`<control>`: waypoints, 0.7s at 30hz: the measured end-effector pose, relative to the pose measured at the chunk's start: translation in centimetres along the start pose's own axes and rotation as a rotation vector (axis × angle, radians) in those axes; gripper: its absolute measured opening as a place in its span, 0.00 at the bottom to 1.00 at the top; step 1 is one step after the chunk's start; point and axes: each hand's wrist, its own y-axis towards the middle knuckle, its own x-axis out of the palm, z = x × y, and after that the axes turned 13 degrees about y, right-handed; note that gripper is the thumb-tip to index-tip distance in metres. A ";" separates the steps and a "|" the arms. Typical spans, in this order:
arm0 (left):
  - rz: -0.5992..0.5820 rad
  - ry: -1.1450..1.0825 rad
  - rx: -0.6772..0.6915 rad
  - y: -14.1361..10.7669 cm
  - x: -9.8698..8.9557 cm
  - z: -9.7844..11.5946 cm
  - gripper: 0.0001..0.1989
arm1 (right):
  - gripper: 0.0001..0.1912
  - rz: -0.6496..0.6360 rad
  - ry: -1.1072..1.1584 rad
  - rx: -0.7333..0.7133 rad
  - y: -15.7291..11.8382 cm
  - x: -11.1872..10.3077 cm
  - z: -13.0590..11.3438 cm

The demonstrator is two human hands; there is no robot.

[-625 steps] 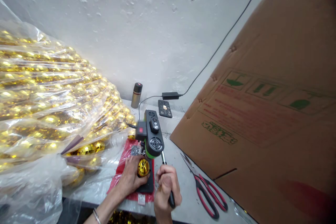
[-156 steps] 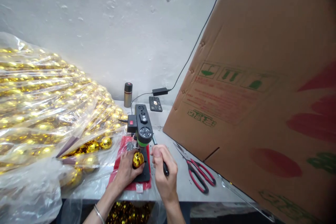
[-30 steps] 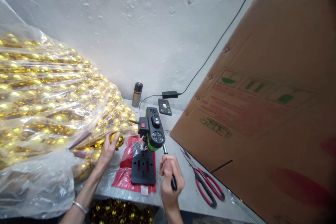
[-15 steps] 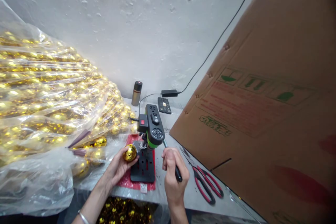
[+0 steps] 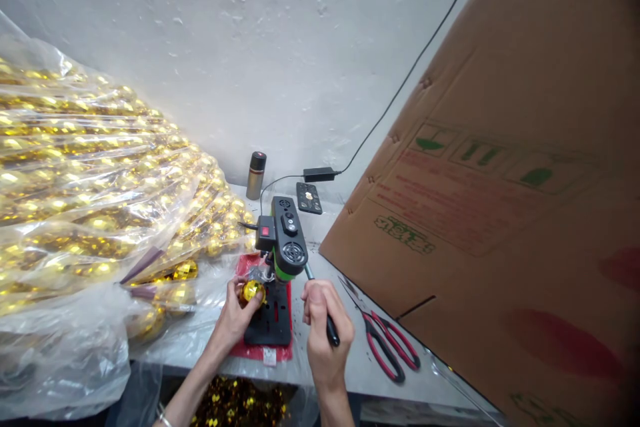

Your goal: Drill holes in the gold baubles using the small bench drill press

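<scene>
Left hand [image 5: 235,317] has got a shiny gold faceted ball [image 5: 253,290], just left of the black-and-green drill head [image 5: 290,233]; right hand [image 5: 326,330]'s gripping the black-handled metal lever [image 5: 333,332], right side.

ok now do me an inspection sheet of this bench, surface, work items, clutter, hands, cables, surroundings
surface: pale tabletop, dark specks near the machine
work items: gold ball at the left edge of the black base, contact unclear; black-and-green machine above the base
clutter: red-handled scissors, phone-like device, canister
hands: left hand holds the gold ball; right hand grips the lever
cables: dark cable rises from the black adapter; another runs toward the machine, its end hidden
surroundings: cardboard box right, plastic-covered gold balls left, wall behind
</scene>
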 end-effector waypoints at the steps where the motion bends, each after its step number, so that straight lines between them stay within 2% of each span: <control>1: 0.005 0.075 0.046 -0.2 0.2 -0.1 0.31 | 0.16 -0.004 -0.001 -0.001 -0.1 0.0 0.1; 5: -0.031 0.267 0.221 -1.1 0.8 -0.4 0.28 | 0.15 -0.021 -0.010 0.010 -0.4 -0.2 0.3; 10: -0.081 0.356 0.429 -0.9 1.1 -0.8 0.25 | 0.14 -0.038 -0.009 0.020 -0.4 -0.3 0.2; 16: -0.107 0.385 0.460 0.2 0.9 -1.2 0.26 | 0.14 -0.032 -0.002 0.015 -0.3 -0.2 -0.1; 21: -0.053 0.453 0.515 0.6 1.3 -1.6 0.24 | 0.15 -0.018 -0.003 0.022 -0.1 -0.1 -0.2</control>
